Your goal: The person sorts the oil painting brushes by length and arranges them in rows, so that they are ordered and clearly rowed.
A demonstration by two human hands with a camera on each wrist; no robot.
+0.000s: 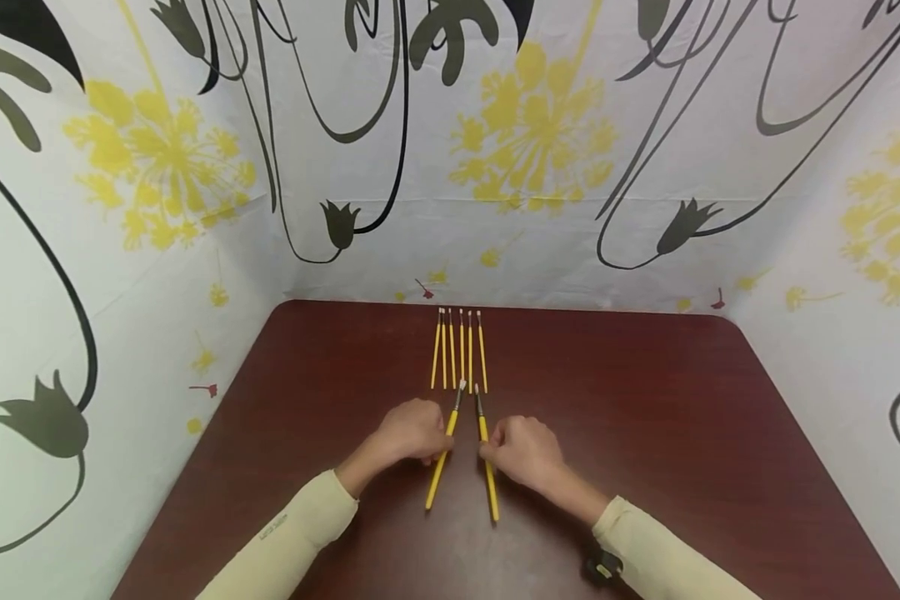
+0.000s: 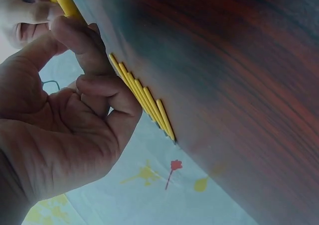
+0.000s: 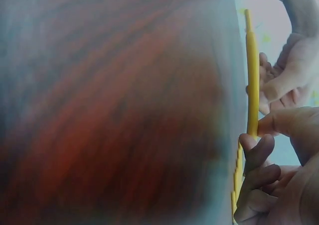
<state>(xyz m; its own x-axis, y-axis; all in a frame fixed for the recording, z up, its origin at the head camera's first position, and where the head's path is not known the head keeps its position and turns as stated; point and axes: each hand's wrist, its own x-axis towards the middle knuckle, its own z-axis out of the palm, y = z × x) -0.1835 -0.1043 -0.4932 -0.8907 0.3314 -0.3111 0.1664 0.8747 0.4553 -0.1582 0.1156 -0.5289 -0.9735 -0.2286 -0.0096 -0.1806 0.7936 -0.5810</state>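
Note:
Between thumb and fingers my left hand (image 1: 414, 431) pinches a yellow-handled paintbrush (image 1: 441, 467), its bristles pointing away from me. My right hand (image 1: 527, 450) pinches a second yellow paintbrush (image 1: 490, 479) the same way. The two brushes stand apart, their bristle ends closer together than their handle ends. Just beyond them, several thinner yellow paintbrushes (image 1: 453, 358) lie side by side on the table, bristles toward the far edge. In the left wrist view the held brush (image 2: 65, 1) shows at the thumb tip. The right wrist view shows the other held brush (image 3: 253, 85) between thumb and fingers.
The dark red-brown table (image 1: 307, 367) has rounded far corners. White cloth walls (image 1: 420, 175) with yellow and grey flower prints stand behind it and on both sides. A dark watch-like device (image 1: 602, 567) sits at the right sleeve.

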